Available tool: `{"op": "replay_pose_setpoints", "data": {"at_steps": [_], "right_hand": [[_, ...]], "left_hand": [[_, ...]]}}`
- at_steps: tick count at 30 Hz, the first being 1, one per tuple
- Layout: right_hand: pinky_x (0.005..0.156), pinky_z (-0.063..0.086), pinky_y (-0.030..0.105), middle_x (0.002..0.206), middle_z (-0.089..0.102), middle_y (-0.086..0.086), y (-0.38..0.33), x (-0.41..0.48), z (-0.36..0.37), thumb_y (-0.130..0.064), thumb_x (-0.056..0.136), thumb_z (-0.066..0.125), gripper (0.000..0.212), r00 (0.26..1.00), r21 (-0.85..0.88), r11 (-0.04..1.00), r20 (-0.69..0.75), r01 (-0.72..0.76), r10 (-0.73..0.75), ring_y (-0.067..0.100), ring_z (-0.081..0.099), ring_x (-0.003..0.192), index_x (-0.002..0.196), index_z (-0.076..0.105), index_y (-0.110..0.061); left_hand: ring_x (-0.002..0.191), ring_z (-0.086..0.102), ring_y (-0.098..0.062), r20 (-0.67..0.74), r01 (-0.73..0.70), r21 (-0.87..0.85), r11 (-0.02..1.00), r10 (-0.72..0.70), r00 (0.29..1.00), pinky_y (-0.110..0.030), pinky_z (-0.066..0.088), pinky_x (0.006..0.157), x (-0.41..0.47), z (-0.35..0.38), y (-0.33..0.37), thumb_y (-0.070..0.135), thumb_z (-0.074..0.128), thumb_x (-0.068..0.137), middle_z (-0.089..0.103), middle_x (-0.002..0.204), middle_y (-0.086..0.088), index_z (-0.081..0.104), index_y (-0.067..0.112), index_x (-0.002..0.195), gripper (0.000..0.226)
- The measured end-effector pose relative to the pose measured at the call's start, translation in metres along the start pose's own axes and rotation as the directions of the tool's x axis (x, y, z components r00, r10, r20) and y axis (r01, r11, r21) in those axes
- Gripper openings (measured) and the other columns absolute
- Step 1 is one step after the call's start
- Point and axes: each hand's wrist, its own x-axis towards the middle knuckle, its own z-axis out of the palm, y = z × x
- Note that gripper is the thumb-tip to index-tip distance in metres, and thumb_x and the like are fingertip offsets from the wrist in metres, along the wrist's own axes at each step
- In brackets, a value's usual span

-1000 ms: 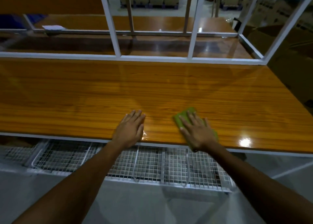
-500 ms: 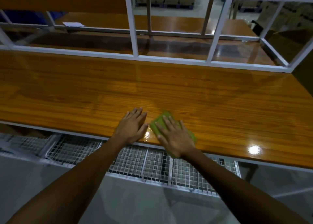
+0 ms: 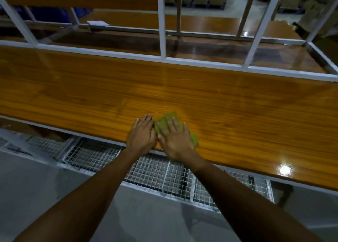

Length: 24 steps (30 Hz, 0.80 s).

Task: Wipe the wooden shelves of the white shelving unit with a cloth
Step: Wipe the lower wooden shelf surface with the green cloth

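Observation:
A glossy wooden shelf (image 3: 237,113) runs across the white metal frame (image 3: 162,31) of the shelving unit. My right hand (image 3: 174,139) lies flat with straight fingers on a green cloth (image 3: 167,118), pressing it onto the shelf near the front edge. Most of the cloth is hidden under the hand. My left hand (image 3: 141,134) rests flat on the wood right beside it, its edge touching the right hand and the cloth.
A white wire-mesh rack (image 3: 155,172) sits below the shelf's front edge above the grey floor. Behind the white rail lies a darker lower wooden shelf (image 3: 210,49), and a white paper (image 3: 97,23) lies on a far shelf at the left.
My right hand has slid the cloth leftward along the front edge until it meets my left hand, which has stayed in place. The view has shifted left.

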Motion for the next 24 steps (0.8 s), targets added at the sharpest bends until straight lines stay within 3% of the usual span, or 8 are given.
{"op": "replay_pose_setpoints", "data": {"at_steps": [4, 7, 10, 14, 16, 20, 24], "right_hand": [[0.121, -0.013, 0.054, 0.164, -0.018, 0.001, 0.025, -0.064, 0.004, -0.061, 0.101, 0.0, 0.057, 0.997, -0.011, 0.997, 0.013, 0.079, -0.079, 0.023, -0.019, 0.152, 0.155, -0.008, -0.045], [0.12, -0.014, 0.053, 0.162, -0.021, 0.001, 0.083, -0.086, -0.004, -0.064, 0.097, -0.007, 0.058, 0.999, -0.017, 0.999, -0.004, -0.048, 0.048, 0.023, -0.018, 0.152, 0.152, -0.013, -0.047], [0.122, -0.007, 0.057, 0.164, -0.019, 0.003, 0.129, -0.064, -0.015, -0.071, 0.087, -0.015, 0.075, 0.975, 0.015, 0.975, -0.007, -0.221, 0.221, 0.025, -0.015, 0.153, 0.156, -0.008, -0.042], [0.121, -0.005, 0.059, 0.168, -0.01, 0.008, 0.112, 0.004, -0.017, -0.063, 0.1, 0.002, 0.065, 0.942, 0.05, 0.942, -0.018, -0.333, 0.334, 0.028, -0.012, 0.154, 0.159, 0.0, -0.037], [0.121, -0.007, 0.059, 0.168, -0.01, 0.009, 0.072, 0.034, -0.016, -0.058, 0.103, 0.008, 0.061, 0.955, 0.046, 0.955, -0.012, -0.294, 0.295, 0.03, -0.012, 0.154, 0.16, 0.0, -0.036], [0.121, -0.006, 0.058, 0.168, -0.01, 0.008, -0.02, 0.045, -0.006, -0.056, 0.105, 0.011, 0.06, 0.998, 0.011, 0.998, 0.019, -0.066, 0.065, 0.028, -0.015, 0.153, 0.16, 0.0, -0.036], [0.12, -0.016, 0.054, 0.165, -0.015, 0.002, -0.031, -0.004, 0.004, -0.058, 0.104, 0.007, 0.057, 0.997, 0.014, 0.997, 0.017, 0.072, -0.072, 0.023, -0.022, 0.151, 0.158, 0.001, -0.042]], "left_hand": [[0.148, 0.019, -0.022, 0.014, 0.003, -0.014, 1.0, -0.002, 1.0, -0.039, 0.011, 0.122, 0.001, -0.003, -0.004, 0.037, 0.016, 0.089, 0.027, 0.158, -0.009, 0.035, 0.012, 0.149, 0.067], [0.148, 0.017, -0.022, 0.038, -0.019, -0.015, 1.0, 0.02, 0.999, -0.038, 0.009, 0.122, 0.001, -0.004, -0.003, 0.037, 0.018, 0.09, 0.024, 0.159, -0.009, 0.033, 0.013, 0.15, 0.067], [0.149, 0.013, -0.02, 0.057, -0.022, -0.048, 0.999, 0.024, 0.998, -0.039, 0.008, 0.122, 0.003, -0.006, -0.006, 0.037, 0.019, 0.091, 0.02, 0.16, -0.007, 0.031, 0.014, 0.151, 0.066], [0.15, 0.01, -0.018, 0.089, -0.067, -0.038, 0.997, 0.07, 0.994, -0.039, 0.007, 0.122, 0.007, -0.01, -0.014, 0.038, 0.016, 0.092, 0.017, 0.162, -0.003, 0.028, 0.019, 0.152, 0.064], [0.15, 0.009, -0.018, 0.093, -0.066, -0.008, 0.998, 0.067, 0.993, -0.04, 0.007, 0.122, 0.008, -0.013, -0.021, 0.04, 0.014, 0.092, 0.016, 0.162, -0.002, 0.025, 0.021, 0.153, 0.064], [0.15, 0.01, -0.022, 0.093, 0.011, 0.009, 1.0, -0.011, 0.996, -0.04, 0.007, 0.121, 0.013, -0.022, -0.044, 0.041, 0.012, 0.09, 0.017, 0.161, -0.008, 0.028, 0.015, 0.152, 0.069], [0.149, 0.013, -0.023, 0.118, -0.041, 0.032, 0.999, 0.037, 0.992, -0.04, 0.01, 0.121, 0.02, -0.023, -0.05, 0.042, 0.015, 0.09, 0.021, 0.16, -0.01, 0.032, 0.013, 0.151, 0.069]]}}
